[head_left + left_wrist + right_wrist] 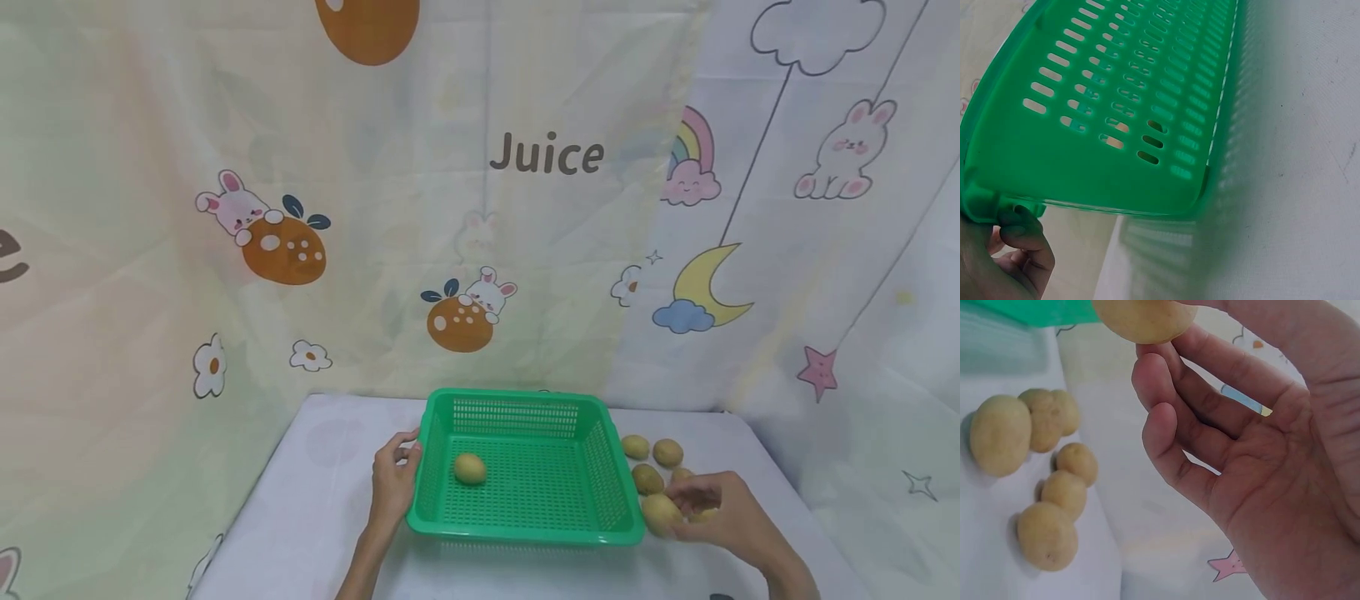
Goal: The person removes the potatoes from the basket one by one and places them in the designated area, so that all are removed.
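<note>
Fingers (1166,375) of right hand (720,508) pinch potato (660,512) beside basket (525,533) | left hand (393,483) grips rim, steadying it on bench (315,500).

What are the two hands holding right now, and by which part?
The left hand grips the green basket by its left rim. The right hand holds a potato at its fingertips, beside the basket's right front corner.

In the right wrist view the top edge cuts off the held potato (1144,319), the head view's right hand (716,508) covers part of the potato pile, and the left wrist view's corner crops the left hand (1004,259).
</note>
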Demonstrator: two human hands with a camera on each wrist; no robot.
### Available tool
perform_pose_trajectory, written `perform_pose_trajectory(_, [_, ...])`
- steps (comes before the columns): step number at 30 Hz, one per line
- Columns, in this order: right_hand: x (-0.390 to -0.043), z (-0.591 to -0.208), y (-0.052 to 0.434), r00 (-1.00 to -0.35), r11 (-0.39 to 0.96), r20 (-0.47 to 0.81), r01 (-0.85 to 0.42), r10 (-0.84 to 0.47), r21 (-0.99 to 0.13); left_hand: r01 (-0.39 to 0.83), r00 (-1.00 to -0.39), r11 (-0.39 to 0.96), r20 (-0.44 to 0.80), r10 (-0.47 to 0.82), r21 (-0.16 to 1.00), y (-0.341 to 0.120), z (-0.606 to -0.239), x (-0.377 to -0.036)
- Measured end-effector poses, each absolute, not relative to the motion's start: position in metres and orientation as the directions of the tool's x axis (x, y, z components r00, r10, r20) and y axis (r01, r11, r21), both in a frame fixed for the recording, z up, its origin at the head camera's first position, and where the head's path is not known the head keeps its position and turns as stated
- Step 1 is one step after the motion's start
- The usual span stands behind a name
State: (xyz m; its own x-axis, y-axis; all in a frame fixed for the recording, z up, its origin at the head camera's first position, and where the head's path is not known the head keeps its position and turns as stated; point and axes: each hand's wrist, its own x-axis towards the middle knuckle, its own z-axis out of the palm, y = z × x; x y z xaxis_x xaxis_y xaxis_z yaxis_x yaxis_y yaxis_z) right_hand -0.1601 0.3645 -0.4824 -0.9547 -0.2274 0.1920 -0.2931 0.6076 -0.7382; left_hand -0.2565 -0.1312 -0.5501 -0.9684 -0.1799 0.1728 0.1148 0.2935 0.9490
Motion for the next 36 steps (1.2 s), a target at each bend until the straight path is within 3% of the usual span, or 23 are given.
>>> perform_pose_trajectory(26, [-0.151,-0.509,0.390,-0.981,0.668,-0.089,-0.051,-0.174,-0.742,0.120,-0.967,0.292,0.178,-0.181,0.949,-0.130,-0.549,-0.258])
perform_pose_trajectory(36, [-0.148,-0.529,0.397,-0.975,0.632,-0.034,-0.117,-0.221,-0.766,0.106,-0.970,0.300,0.166,-0.180,0.948,-0.131,-0.552,-0.258])
